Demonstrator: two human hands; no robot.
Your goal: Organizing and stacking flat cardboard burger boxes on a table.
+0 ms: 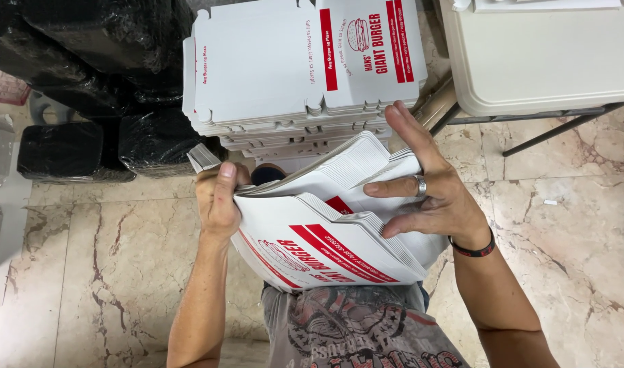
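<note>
Printed grey shirt fabric fills the bottom edge, and just above it a thick bundle of flat white cardboard boxes (325, 232) with red stripes rests against the person's front. Its long axis runs roughly from lower left to upper right, with the fanned sheet edges facing the right side. On the bundle's left end, the left hand (219, 197) is clamped, thumb on top and fingers underneath, pinching the whole thickness. Over the fanned edges the right hand (428, 187) is spread, fingertips splayed and touching the top sheets, a ring on one finger and a dark band at the wrist. Both hands meet the bundle, so neither is nearer; the loose edges lie on the right hand's side.

Beyond the hands, a tall stack of the same flat boxes (291, 75) stands on the marble floor (107, 259). Black wrapped bundles (87, 88) sit to its left, and a white folding table (543, 61) is at upper right.
</note>
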